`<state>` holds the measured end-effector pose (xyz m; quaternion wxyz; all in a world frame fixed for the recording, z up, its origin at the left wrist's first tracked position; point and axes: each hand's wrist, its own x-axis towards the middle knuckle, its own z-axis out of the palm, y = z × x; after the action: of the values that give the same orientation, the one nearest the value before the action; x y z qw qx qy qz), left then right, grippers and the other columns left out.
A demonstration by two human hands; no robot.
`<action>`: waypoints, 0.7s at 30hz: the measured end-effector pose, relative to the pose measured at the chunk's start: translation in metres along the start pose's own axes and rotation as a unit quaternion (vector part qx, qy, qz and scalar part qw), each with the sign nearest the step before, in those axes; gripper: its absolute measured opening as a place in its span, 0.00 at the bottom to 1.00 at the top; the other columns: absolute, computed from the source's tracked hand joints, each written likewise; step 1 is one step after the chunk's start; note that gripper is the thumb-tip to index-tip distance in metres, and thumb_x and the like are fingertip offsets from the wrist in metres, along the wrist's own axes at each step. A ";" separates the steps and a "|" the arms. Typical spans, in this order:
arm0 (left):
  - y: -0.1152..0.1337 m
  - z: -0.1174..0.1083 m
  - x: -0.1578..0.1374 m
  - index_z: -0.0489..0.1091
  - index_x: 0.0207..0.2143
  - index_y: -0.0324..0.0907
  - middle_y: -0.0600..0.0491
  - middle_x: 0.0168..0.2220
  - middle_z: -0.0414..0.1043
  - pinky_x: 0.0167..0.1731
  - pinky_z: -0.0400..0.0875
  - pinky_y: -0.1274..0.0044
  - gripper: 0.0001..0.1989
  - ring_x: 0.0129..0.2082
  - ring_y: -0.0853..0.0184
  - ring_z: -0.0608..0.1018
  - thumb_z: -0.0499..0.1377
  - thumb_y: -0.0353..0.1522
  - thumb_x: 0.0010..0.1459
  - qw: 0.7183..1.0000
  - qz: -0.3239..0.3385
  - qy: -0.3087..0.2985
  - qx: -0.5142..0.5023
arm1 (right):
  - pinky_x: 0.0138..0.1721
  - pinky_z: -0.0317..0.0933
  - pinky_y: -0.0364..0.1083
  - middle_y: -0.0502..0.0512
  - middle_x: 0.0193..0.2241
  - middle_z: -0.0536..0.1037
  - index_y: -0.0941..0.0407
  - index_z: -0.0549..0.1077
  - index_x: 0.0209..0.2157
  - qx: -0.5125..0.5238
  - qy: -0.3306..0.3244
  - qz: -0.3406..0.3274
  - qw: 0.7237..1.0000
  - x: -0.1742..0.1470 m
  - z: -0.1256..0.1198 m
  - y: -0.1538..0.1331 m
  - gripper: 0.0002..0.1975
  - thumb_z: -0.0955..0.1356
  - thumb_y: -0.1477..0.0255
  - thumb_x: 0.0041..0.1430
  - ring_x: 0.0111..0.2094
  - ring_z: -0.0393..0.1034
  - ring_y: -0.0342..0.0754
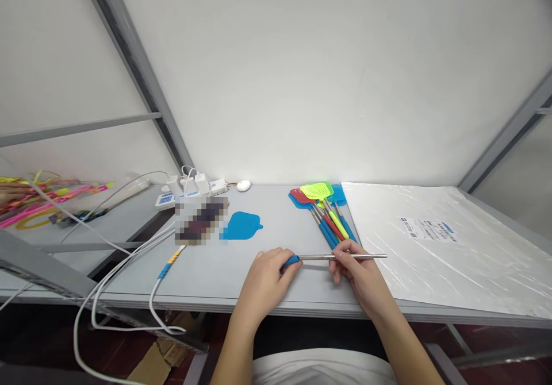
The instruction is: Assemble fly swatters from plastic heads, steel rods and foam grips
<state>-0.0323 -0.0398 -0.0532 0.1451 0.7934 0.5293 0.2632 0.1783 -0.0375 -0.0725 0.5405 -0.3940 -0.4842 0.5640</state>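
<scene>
A metal fly swatter handle (317,257) with a blue grip lies level between my hands, above the table's front part. My left hand (271,278) is closed around the blue grip at its left end, and most of that grip is hidden by the fingers. The fingers of my right hand (356,270) pinch the silver rod, whose bare tip sticks out to the right. A loose blue fly swatter head (242,226) lies flat to the left, apart from both hands. Beyond my right hand is a pile of fly swatters (330,215) with blue, red and yellow-green heads.
A large plastic-wrapped white package (431,270) with a label covers the table's right side. At the back left are a power strip (190,194) with chargers, white cables (125,258) and a white mouse-like object (244,185). A pixelated area (200,221) hides something beside the blue head.
</scene>
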 end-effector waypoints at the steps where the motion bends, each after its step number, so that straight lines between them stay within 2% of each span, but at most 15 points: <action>1: 0.000 0.000 0.000 0.70 0.33 0.46 0.56 0.32 0.74 0.38 0.60 0.73 0.12 0.34 0.65 0.74 0.51 0.38 0.66 1.000 0.001 -0.001 0.001 | 0.27 0.58 0.43 0.48 0.23 0.74 0.55 0.66 0.30 0.003 0.003 0.001 1.000 0.000 0.000 0.001 0.12 0.67 0.61 0.62 0.22 0.66 0.42; 8: -0.001 0.000 -0.001 0.73 0.35 0.46 0.54 0.32 0.74 0.37 0.61 0.72 0.11 0.34 0.64 0.74 0.52 0.38 0.65 1.000 0.008 -0.002 0.023 | 0.28 0.58 0.43 0.49 0.23 0.75 0.55 0.66 0.29 -0.019 0.005 -0.008 1.000 0.000 0.002 0.001 0.15 0.66 0.59 0.62 0.21 0.65 0.41; 14: 0.012 0.007 -0.003 0.74 0.39 0.49 0.54 0.32 0.76 0.37 0.63 0.74 0.13 0.34 0.64 0.76 0.50 0.38 0.67 0.998 0.061 -0.029 -0.011 | 0.27 0.59 0.44 0.50 0.24 0.75 0.56 0.72 0.32 -0.096 -0.070 0.014 0.993 -0.001 0.012 0.000 0.14 0.71 0.58 0.56 0.23 0.66 0.43; 18: 0.020 0.012 -0.003 0.74 0.43 0.50 0.53 0.36 0.78 0.38 0.65 0.73 0.14 0.35 0.63 0.77 0.49 0.39 0.67 0.998 0.053 -0.028 -0.034 | 0.25 0.55 0.42 0.47 0.22 0.70 0.55 0.74 0.32 -0.094 -0.020 -0.004 0.995 -0.001 0.009 0.004 0.13 0.72 0.60 0.54 0.22 0.61 0.41; 21: 0.017 0.011 -0.003 0.74 0.45 0.50 0.54 0.37 0.78 0.40 0.65 0.72 0.12 0.37 0.63 0.77 0.52 0.40 0.66 0.998 0.036 -0.023 -0.035 | 0.24 0.52 0.42 0.44 0.20 0.66 0.53 0.73 0.35 -0.041 0.022 -0.012 0.999 -0.001 0.001 0.008 0.11 0.72 0.61 0.55 0.21 0.58 0.40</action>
<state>-0.0139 -0.0492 -0.0545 0.1757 0.8125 0.4869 0.2683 0.1758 -0.0385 -0.0803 0.5416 -0.4222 -0.4996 0.5280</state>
